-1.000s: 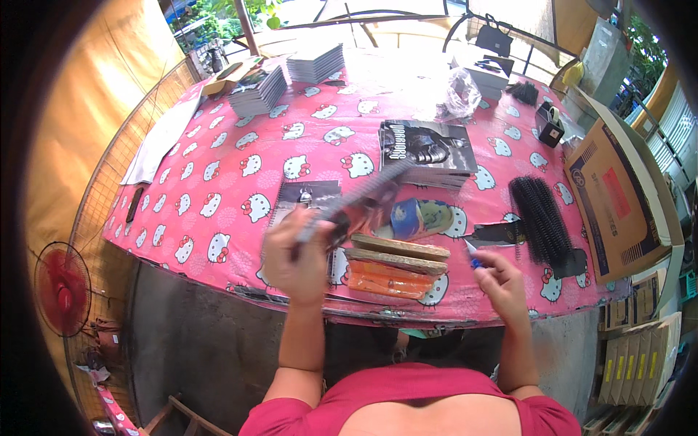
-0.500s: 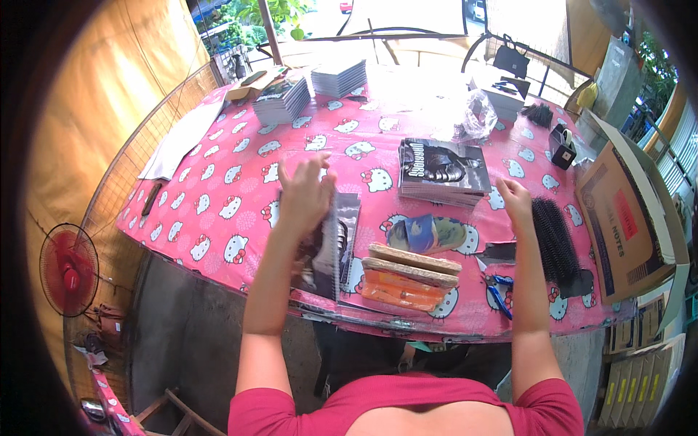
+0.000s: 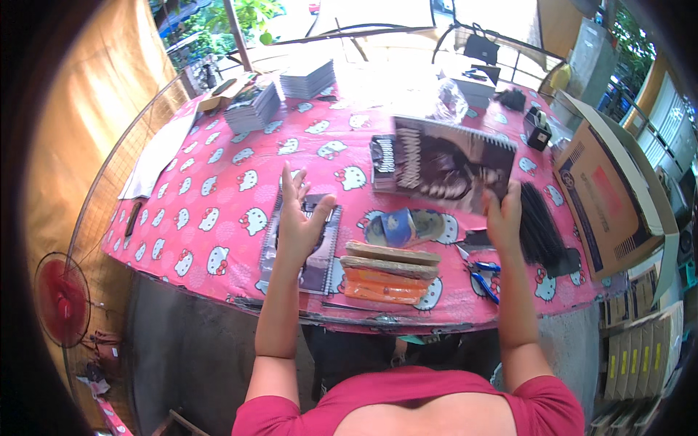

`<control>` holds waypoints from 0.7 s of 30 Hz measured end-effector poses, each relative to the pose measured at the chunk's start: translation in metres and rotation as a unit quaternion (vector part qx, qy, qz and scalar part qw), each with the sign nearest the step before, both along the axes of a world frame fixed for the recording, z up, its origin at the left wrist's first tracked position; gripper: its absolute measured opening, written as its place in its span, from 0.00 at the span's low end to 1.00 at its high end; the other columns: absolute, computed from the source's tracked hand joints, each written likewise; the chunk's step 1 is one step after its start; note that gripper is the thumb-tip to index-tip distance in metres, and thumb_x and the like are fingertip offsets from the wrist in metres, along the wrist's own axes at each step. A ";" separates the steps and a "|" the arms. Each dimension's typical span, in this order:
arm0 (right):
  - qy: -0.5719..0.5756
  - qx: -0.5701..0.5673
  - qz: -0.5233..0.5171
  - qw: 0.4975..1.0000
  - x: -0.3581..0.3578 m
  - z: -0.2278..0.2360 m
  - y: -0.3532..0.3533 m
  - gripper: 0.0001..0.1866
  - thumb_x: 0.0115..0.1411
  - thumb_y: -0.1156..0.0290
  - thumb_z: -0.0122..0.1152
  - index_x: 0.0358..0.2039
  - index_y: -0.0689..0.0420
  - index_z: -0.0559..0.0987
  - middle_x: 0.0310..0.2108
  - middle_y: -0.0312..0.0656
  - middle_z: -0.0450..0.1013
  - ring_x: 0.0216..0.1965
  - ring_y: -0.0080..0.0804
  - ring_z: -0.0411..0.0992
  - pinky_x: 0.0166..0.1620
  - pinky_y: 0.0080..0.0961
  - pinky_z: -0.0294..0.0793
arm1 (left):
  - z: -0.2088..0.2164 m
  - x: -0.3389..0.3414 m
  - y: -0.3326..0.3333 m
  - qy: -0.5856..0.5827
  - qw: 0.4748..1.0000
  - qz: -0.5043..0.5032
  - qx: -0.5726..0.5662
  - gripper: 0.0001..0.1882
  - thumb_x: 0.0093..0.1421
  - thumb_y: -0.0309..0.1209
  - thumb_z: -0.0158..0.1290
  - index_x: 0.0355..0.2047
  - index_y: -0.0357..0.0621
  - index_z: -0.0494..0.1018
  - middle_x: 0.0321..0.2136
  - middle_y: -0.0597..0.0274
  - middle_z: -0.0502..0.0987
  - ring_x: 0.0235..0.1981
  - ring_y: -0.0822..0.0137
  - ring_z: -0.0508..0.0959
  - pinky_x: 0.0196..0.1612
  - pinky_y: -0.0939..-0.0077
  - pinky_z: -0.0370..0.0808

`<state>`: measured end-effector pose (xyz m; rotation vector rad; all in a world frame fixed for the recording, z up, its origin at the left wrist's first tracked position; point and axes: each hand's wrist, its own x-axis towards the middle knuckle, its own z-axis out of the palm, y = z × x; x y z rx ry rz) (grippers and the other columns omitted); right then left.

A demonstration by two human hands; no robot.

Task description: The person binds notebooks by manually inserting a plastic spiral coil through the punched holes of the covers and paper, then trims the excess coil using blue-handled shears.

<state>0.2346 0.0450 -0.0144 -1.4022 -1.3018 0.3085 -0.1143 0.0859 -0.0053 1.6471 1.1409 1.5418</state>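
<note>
My right hand (image 3: 503, 218) grips the lower right corner of a spiral-bound sheet with a dark picture (image 3: 451, 163) and holds it lifted and tilted above the pink patterned table (image 3: 218, 182). Under it lies a stack of similar sheets (image 3: 383, 161). My left hand (image 3: 299, 218) hovers with fingers apart over another spiral-bound sheet (image 3: 320, 254) lying flat near the table's front edge, holding nothing.
Wooden and orange sticks (image 3: 389, 270), rolls of tape (image 3: 400, 227), blue-handled pliers (image 3: 482, 275) and a black bundle of strands (image 3: 536, 225) lie in front. Stacks of sheets (image 3: 254, 109) stand at the back left. A cardboard box (image 3: 607, 185) is at the right, a red fan (image 3: 62, 298) at the lower left.
My right hand reached to the stack and lifted a spiral-bound sheet off it. My left hand let go of the sheet it laid down near the front edge and rose off it, fingers apart.
</note>
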 end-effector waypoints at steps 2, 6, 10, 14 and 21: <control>0.098 0.072 0.099 0.988 -0.039 0.002 -0.049 0.20 0.60 0.75 0.55 0.52 0.61 0.63 0.37 0.37 0.67 0.37 0.24 0.68 0.37 0.23 0.70 | 0.012 0.021 -0.028 0.063 0.997 -0.042 -0.023 0.38 0.58 0.33 0.59 0.63 0.36 0.53 0.49 0.49 0.72 0.52 0.65 0.72 0.53 0.71 0.69; 0.039 0.035 0.180 0.982 -0.046 -0.024 -0.095 0.27 0.60 0.78 0.55 0.58 0.62 0.57 0.41 0.39 0.66 0.41 0.24 0.67 0.46 0.23 0.69 | 0.037 0.049 -0.065 -0.059 0.984 -0.168 0.014 0.13 0.58 0.18 0.55 0.45 0.33 0.71 0.33 0.64 0.78 0.37 0.74 0.76 0.44 0.79 0.72; -0.162 0.005 0.173 0.971 -0.040 -0.058 -0.094 0.16 0.57 0.84 0.53 0.47 0.68 0.67 0.41 0.54 0.68 0.45 0.50 0.68 0.49 0.37 0.67 | 0.034 0.046 -0.077 -0.092 0.982 -0.162 -0.025 0.14 0.59 0.18 0.53 0.46 0.35 0.71 0.44 0.58 0.75 0.47 0.71 0.72 0.50 0.77 0.69; -0.049 -0.116 0.159 0.979 -0.065 -0.095 -0.098 0.21 0.56 0.81 0.53 0.50 0.67 0.62 0.45 0.62 0.66 0.46 0.64 0.65 0.49 0.47 0.66 | 0.031 0.065 -0.086 0.102 0.980 0.027 0.171 0.30 0.59 0.29 0.54 0.60 0.37 0.58 0.58 0.47 0.63 0.61 0.54 0.62 0.63 0.58 0.52; -0.240 -0.135 0.177 0.945 0.017 -0.038 -0.046 0.12 0.48 0.70 0.67 0.30 0.63 0.77 0.33 0.53 0.73 0.36 0.49 0.73 0.41 0.39 0.72 | 0.014 0.097 -0.101 0.446 0.866 -0.097 0.205 0.27 0.59 0.41 0.54 0.56 0.42 0.67 0.51 0.54 0.71 0.53 0.57 0.70 0.63 0.50 0.50</control>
